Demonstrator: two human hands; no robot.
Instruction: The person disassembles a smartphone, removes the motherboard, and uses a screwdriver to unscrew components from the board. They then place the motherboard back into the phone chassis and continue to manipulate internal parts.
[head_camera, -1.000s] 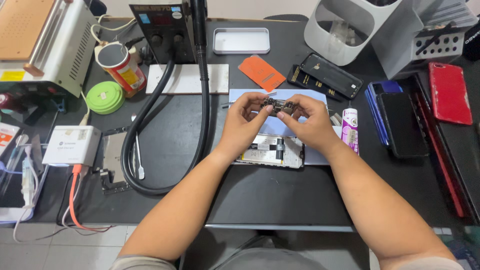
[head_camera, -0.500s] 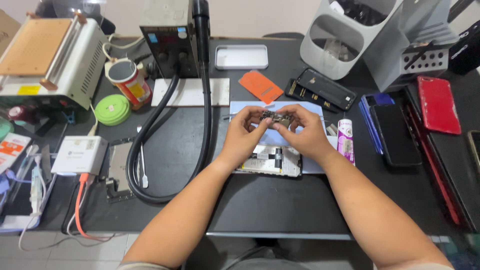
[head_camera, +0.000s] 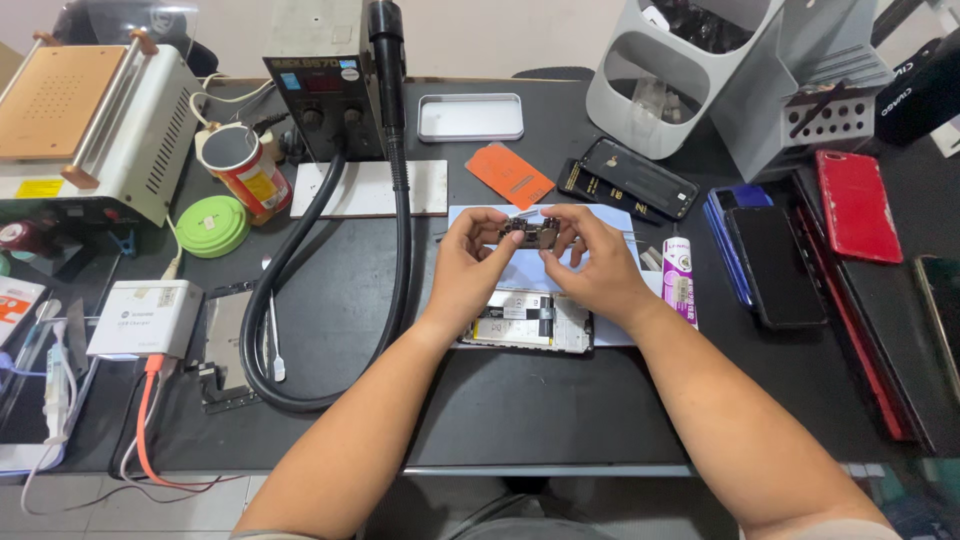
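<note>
My left hand (head_camera: 472, 262) and my right hand (head_camera: 592, 262) meet over the middle of the black table, fingertips pinching the two ends of a small dark circuit board (head_camera: 531, 233). The board is held in the air above a pale blue mat (head_camera: 610, 222). Just below my hands an opened phone (head_camera: 528, 322) lies flat on the mat, its inner parts showing. A small white and pink tube (head_camera: 678, 279) lies to the right of my right hand.
A hot-air station (head_camera: 322, 85) with a thick black hose (head_camera: 300, 300) stands at the back left, next to a can (head_camera: 245, 170), a green round tin (head_camera: 212, 226) and a heating plate machine (head_camera: 80, 125). Phones (head_camera: 858, 205) and grey organisers (head_camera: 700, 75) fill the right.
My hands stay together on the small board with little motion. The view has tilted slightly, so the table sits a little lower in the frame.
</note>
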